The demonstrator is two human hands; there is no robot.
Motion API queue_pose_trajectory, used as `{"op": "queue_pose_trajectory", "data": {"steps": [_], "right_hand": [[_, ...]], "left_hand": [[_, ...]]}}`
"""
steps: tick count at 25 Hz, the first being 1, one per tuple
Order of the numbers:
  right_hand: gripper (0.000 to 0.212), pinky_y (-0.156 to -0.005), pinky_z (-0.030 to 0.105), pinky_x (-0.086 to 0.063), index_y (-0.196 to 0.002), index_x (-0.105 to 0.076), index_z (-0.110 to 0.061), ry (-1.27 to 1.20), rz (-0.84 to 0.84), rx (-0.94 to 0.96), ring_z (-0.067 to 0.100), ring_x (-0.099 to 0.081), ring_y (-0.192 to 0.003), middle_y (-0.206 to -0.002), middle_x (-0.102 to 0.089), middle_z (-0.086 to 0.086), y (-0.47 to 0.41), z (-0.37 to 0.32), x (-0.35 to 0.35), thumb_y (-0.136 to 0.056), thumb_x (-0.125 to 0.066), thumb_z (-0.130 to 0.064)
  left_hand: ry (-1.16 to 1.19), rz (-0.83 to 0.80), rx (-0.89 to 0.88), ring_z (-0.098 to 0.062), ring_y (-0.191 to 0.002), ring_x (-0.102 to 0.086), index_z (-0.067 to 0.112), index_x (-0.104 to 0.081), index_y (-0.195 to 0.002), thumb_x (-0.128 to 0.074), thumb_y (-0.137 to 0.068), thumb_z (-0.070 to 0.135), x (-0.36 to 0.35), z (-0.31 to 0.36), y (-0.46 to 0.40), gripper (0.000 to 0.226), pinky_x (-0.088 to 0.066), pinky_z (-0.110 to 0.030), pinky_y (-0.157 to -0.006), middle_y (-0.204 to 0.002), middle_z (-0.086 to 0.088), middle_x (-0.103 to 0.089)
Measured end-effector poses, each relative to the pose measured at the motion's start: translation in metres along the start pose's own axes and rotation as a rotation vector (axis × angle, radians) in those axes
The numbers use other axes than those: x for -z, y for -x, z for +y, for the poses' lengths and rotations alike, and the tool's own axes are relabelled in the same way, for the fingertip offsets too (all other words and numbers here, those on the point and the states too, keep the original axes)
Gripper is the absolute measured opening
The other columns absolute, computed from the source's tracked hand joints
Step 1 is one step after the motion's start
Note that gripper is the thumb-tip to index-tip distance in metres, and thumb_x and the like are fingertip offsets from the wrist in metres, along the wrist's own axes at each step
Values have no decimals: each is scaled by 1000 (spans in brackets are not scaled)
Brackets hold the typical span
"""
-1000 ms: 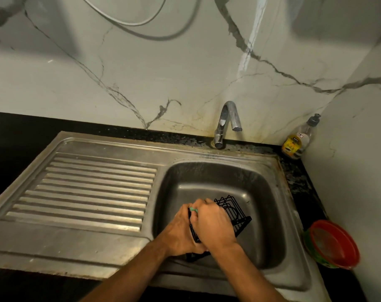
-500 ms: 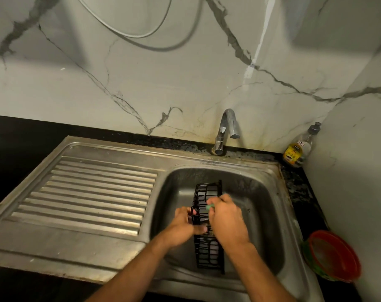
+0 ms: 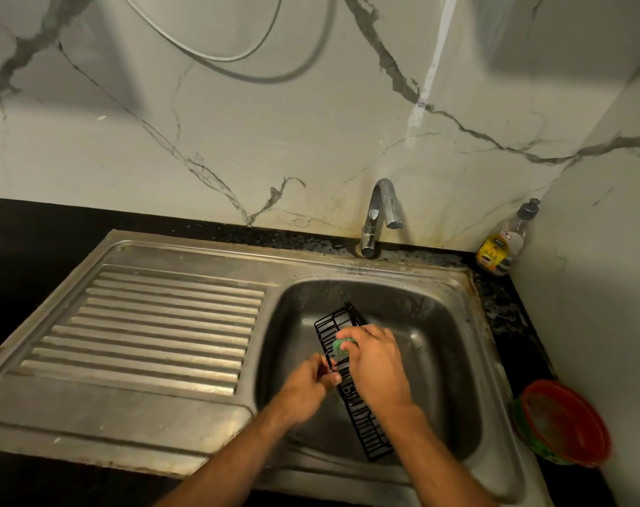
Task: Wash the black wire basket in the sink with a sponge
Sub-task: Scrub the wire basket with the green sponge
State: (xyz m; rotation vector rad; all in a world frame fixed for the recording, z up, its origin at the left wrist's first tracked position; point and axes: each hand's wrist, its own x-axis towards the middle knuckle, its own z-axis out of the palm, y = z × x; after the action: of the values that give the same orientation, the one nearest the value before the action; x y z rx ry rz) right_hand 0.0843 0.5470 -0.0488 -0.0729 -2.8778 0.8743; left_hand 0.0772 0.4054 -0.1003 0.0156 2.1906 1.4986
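Note:
The black wire basket (image 3: pixel 366 422) is long and narrow and stands on edge inside the steel sink (image 3: pixel 446 345), running from near the front rim toward the back. My left hand (image 3: pixel 307 387) pinches its left rim about midway along. My right hand (image 3: pixel 375 360) grips a green sponge (image 3: pixel 342 345) and presses it against the basket's upper part. The middle of the basket is hidden behind my right hand.
A chrome tap (image 3: pixel 378 214) stands behind the sink, no water running. The ribbed drainboard (image 3: pixel 157 331) lies to the left. A soap bottle (image 3: pixel 503 241) stands in the back right corner. A red and green strainer bowl (image 3: pixel 563 422) sits on the dark counter at right.
The basket was lifted from lying low under both hands to standing on edge, then tilted slightly leftward at its far end. My right hand with the sponge moved up along it.

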Motion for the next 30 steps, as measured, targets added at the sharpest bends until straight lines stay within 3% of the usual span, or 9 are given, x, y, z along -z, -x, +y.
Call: {"op": "queue_pose_trajectory", "data": {"steps": [3,7,11,14,17,19,21,26,30], "right_hand": [[23,-98,27,-43,-104,-72,-29,-153,-13,-44,13,-52,-109,-107,-63,-6,-5,6,-2,-96,-58,-12],[25,-83,5,-39,-99,-72,-27,-238,-52,-60,3,-57,-98,-101,-64,-10,-16,8,5,-95,-59,-6],[25,-80,3,-38,-98,-73,-27,-261,-64,-54,2,-59,-94,-99,-64,-12,-17,13,10,-93,-60,-6],[26,-89,19,-46,-97,-72,-30,-273,-41,-55,3,-59,-100,-101,-66,-13,-16,20,14,-93,-61,-7],[24,-88,15,-39,-96,-71,-33,-324,32,-102,2,-53,-105,-103,-67,-19,-9,25,23,-93,-62,-11],[23,-89,19,-37,-97,-70,-36,-306,74,-118,3,-46,-107,-103,-66,-21,-3,27,27,-93,-63,-15],[23,-94,23,-36,-99,-71,-38,-263,64,-81,3,-42,-109,-104,-64,-23,5,30,28,-93,-64,-16],[28,-99,27,-38,-115,-73,-31,-48,48,31,10,-42,-107,-104,-60,-11,15,35,28,-95,-60,-17],[31,-98,35,-36,-121,-69,-34,100,68,-26,18,-45,-112,-114,-62,-9,19,47,40,-96,-58,-19]], "left_hand": [[-164,78,-29,-10,-88,-60,24,-56,-98,-72,-92,28,0,2,-3,17,-48,-27,-84,-92,9,-62],[-250,243,-184,-10,-113,-50,25,-40,-118,-93,-66,37,4,8,-8,75,-45,-28,-100,-122,7,-45],[-468,-57,-229,-13,-152,-13,28,-15,-158,-92,-65,40,17,38,-23,122,-19,-35,-125,-166,9,-12],[-716,-198,-193,-14,-155,-4,34,-6,-160,-88,-67,51,20,47,-34,126,-15,-36,-125,-169,13,5],[-882,-184,-221,-20,-155,-2,41,-5,-159,-82,-65,64,17,49,-40,123,-17,-45,-125,-169,11,9],[-887,-200,-190,-27,-156,3,47,-6,-156,-79,-68,66,15,48,-40,116,-15,-47,-125,-169,2,14],[-793,-215,-144,-36,-154,-8,57,-10,-149,-79,-69,64,13,44,-35,106,-24,-48,-122,-168,-5,15],[-602,-110,-147,-26,-131,-46,56,-29,-137,-85,-51,59,0,44,-20,103,-48,-35,-107,-145,-1,-22],[-540,-7,-105,-22,-130,-46,32,-7,-158,-87,-45,50,-25,66,-24,139,-46,-29,-103,-143,0,-29]]}}
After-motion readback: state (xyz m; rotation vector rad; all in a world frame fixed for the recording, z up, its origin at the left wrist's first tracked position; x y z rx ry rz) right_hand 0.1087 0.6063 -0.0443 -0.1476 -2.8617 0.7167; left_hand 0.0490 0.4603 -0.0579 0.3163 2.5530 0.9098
